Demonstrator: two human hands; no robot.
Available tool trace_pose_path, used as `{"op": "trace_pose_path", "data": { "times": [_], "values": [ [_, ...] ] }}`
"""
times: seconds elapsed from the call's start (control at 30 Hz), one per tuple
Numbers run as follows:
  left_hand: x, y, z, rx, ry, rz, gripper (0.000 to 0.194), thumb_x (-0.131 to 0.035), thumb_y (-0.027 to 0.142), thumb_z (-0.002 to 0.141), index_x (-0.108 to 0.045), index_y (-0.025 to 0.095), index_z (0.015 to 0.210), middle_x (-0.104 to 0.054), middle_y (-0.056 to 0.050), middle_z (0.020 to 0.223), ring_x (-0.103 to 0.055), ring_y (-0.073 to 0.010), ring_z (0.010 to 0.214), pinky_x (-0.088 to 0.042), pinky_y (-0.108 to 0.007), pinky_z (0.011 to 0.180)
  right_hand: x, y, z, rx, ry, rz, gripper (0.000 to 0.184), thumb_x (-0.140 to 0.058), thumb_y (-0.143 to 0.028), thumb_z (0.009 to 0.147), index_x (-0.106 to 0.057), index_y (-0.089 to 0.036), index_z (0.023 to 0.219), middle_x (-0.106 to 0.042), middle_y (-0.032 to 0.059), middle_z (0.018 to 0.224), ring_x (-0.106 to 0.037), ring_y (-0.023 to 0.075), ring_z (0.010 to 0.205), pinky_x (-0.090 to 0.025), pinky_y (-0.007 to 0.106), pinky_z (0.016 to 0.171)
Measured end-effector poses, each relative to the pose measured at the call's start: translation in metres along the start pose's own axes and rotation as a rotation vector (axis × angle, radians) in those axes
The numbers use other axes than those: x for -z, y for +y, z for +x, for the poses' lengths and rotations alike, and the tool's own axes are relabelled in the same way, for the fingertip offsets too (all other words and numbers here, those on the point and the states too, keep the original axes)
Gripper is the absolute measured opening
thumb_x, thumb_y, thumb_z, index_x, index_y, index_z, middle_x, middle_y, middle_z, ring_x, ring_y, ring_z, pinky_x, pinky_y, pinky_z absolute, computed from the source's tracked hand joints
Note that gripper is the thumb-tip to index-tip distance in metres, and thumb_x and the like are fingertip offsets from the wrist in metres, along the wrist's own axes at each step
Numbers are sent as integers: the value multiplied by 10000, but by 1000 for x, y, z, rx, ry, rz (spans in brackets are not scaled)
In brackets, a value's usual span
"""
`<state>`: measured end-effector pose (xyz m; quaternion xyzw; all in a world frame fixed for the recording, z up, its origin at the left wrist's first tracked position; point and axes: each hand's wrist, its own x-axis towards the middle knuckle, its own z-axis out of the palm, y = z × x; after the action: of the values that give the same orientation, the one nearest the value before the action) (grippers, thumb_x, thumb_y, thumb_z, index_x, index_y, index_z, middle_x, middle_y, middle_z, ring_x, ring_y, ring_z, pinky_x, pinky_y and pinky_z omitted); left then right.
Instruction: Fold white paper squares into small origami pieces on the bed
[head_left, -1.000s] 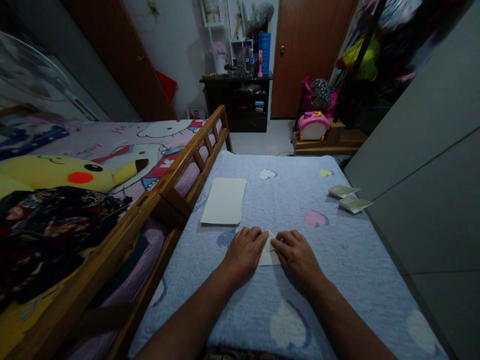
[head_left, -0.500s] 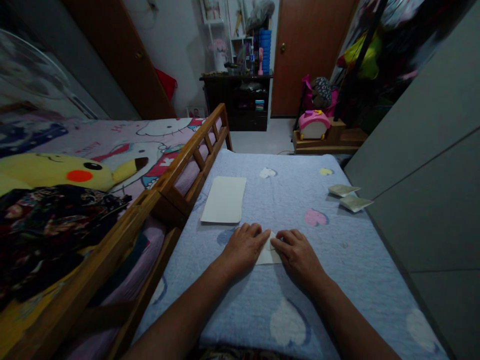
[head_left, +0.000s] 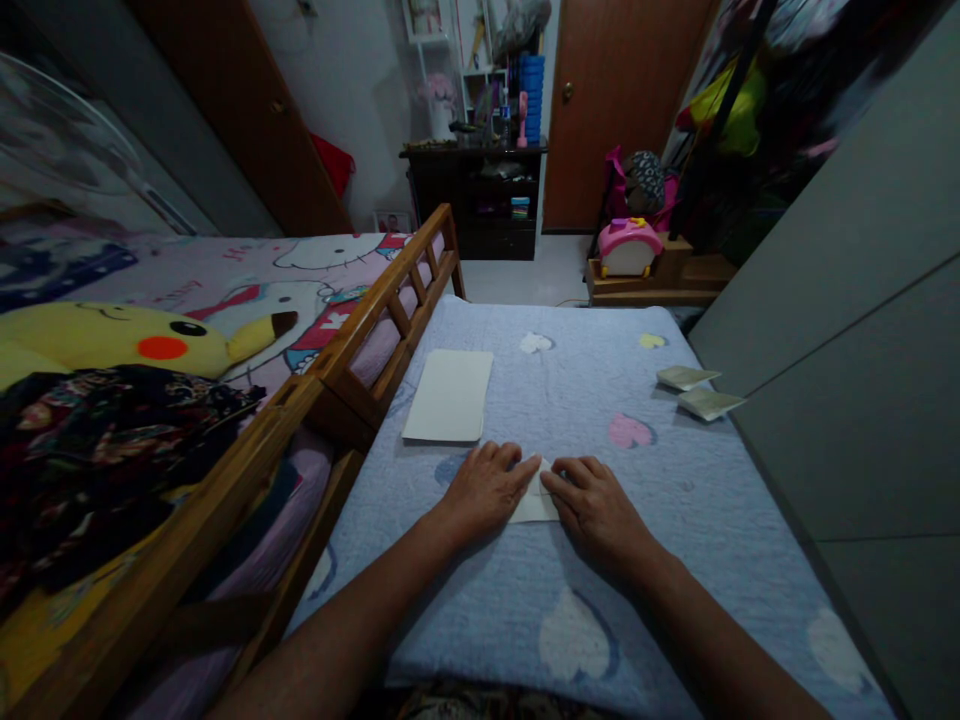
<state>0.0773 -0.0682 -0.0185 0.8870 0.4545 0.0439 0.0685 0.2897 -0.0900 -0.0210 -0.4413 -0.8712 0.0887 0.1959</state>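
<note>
A small piece of pale paper [head_left: 535, 508] lies on the blue heart-patterned cover, partly hidden beneath both hands. My left hand [head_left: 491, 487] is closed on its left side, thumb and fingertips at the upper edge. From the other side my right hand [head_left: 589, 497] grips the sheet, its fingers bent and pressed down near the top. The fingertips of the two hands are close together with a narrow gap between them. Up and to the left of my hands rests a stack of blank paper [head_left: 450, 396]. Two folded paper pieces [head_left: 710, 403] sit at the right edge.
A wooden bed rail [head_left: 375, 320] runs along the left, with a yellow plush toy [head_left: 112, 340] and dark patterned cloth [head_left: 97, 460] beyond it. Pale cabinet panels [head_left: 862, 350] border the right side. A dark cabinet [head_left: 476, 205] stands across the room.
The view has shifted very slightly. Both hands stay on the small paper in nearly the same pose.
</note>
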Motion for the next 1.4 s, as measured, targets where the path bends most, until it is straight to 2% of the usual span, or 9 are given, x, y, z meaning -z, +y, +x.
{"op": "trace_pose_path", "data": {
  "times": [0.47, 0.63, 0.9, 1.2, 1.4],
  "values": [
    [-5, 0, -3, -2, 28, -8, 392, -425, 348, 1012, -469, 352, 1401, -548, -54, 1204, -473, -220, 986, -404, -381, 889, -5, -2, -5, -23, 17, -32, 316, -557, -187, 930, -637, -220, 1233, -637, 98, 1170, -523, 239, 1037, -437, 396, 901],
    [-1, 2, -2, -20, 2, 35, 397, -412, 337, 1015, -451, 337, 1410, -553, -61, 1222, -480, -228, 980, -406, -376, 871, -7, -3, -7, 2, 31, -75, 350, -548, -183, 928, -625, -203, 1268, -635, 102, 1214, -518, 258, 1081, -443, 417, 928],
    [6, 2, 0, -44, -13, 53, 386, -388, 327, 1024, -431, 338, 1408, -559, -46, 1186, -483, -221, 949, -392, -348, 854, -6, -1, -7, 45, -2, -84, 353, -571, -193, 921, -622, -149, 1267, -650, 97, 1227, -518, 261, 1064, -433, 416, 953],
    [6, -1, 3, -61, -33, 47, 404, -406, 335, 1015, -422, 324, 1418, -555, -51, 1172, -482, -225, 951, -397, -358, 849, 1, -3, -3, 14, -43, -15, 302, -565, -209, 926, -637, -183, 1218, -648, 91, 1178, -517, 251, 1048, -416, 403, 933],
    [2, -2, 3, -57, -32, 62, 412, -381, 348, 1019, -419, 311, 1428, -547, -59, 1192, -479, -229, 958, -395, -370, 843, -4, -1, -2, -12, -43, -53, 455, -589, -245, 915, -542, -149, 1357, -619, 119, 1166, -497, 268, 1044, -412, 415, 919]
  ]
}}
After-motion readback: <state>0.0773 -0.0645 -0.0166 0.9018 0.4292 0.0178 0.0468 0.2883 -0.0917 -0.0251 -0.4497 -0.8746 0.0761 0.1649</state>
